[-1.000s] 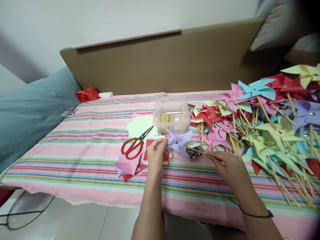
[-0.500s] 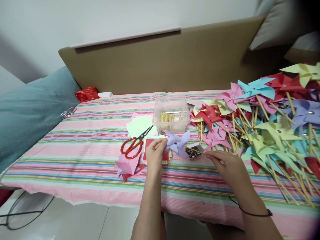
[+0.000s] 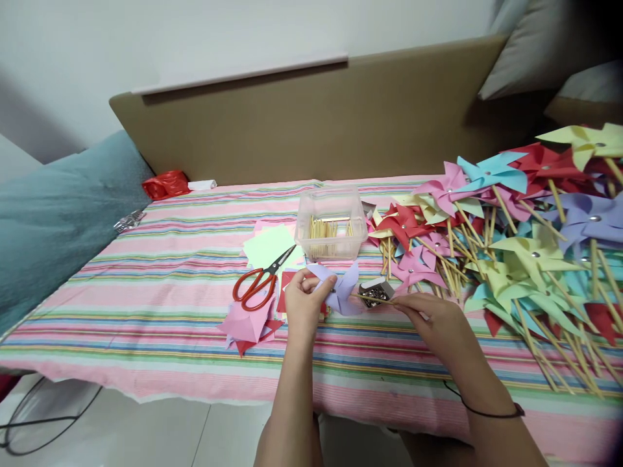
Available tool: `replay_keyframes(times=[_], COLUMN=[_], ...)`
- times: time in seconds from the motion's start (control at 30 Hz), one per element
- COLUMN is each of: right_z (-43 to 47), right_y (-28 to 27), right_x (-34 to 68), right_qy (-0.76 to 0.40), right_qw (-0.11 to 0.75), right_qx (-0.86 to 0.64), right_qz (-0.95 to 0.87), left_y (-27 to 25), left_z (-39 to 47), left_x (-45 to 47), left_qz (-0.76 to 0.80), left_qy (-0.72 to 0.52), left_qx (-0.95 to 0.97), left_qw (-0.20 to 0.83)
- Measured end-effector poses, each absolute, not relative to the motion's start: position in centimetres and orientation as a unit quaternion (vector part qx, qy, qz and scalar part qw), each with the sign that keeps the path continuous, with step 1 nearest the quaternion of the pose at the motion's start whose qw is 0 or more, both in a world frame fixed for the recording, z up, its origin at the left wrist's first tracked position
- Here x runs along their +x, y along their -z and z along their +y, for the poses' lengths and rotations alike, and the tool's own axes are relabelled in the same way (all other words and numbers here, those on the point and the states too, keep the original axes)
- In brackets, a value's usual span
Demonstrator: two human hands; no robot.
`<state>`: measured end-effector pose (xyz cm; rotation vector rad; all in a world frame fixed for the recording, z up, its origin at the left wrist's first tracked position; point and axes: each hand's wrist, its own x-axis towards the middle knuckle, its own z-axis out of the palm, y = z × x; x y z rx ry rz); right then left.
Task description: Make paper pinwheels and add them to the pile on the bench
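Striped cloth lies beneath. Left grip now pinches the lilac pinwheel nearer its centre, likely steadying it; right grip pinches its stick.

Sticks in a tub behind the pinwheel, scissors to its left, pinwheel heap at right

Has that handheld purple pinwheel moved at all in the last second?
Yes, the purple pinwheel has shifted slightly down the view, farther from the clear plastic box.
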<state>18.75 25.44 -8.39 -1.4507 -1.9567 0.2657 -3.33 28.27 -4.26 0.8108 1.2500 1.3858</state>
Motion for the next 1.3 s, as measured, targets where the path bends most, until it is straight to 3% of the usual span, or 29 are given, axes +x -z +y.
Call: replay_keyframes(times=[0.2, 0.43, 0.7, 1.0, 1.3], right_z=[25.4, 25.3, 25.2, 25.3, 25.3], right_y=[8.4, 8.1, 6.9, 5.7, 4.5], right_x=[18.7, 18.5, 16.0, 12.9, 13.8], right_qy=[-0.1, -0.11, -0.222, -0.297, -0.285], right_qw=[0.343, 0.376, 0.437, 0.475, 0.546], right_qx=[-0.58, -0.614, -0.593, -0.561, -0.547], right_qz=[-0.732, -0.685, -0.639, -0.609, -0.567], left_y=[4.3, 5.3, 4.4, 3.8, 4.5], left_z=[28.4, 28.9, 28.2, 28.6, 29.2], left_x=[-3.3, -2.9, -0.5, -1.0, -0.2], left_qz=[0.523, 0.56, 0.462, 0.484, 0.473], left_qy=[-0.597, -0.588, -0.598, -0.618, -0.618], left_qx=[0.336, 0.423, 0.302, 0.356, 0.383], left_qw=[0.507, 0.403, 0.581, 0.508, 0.498])
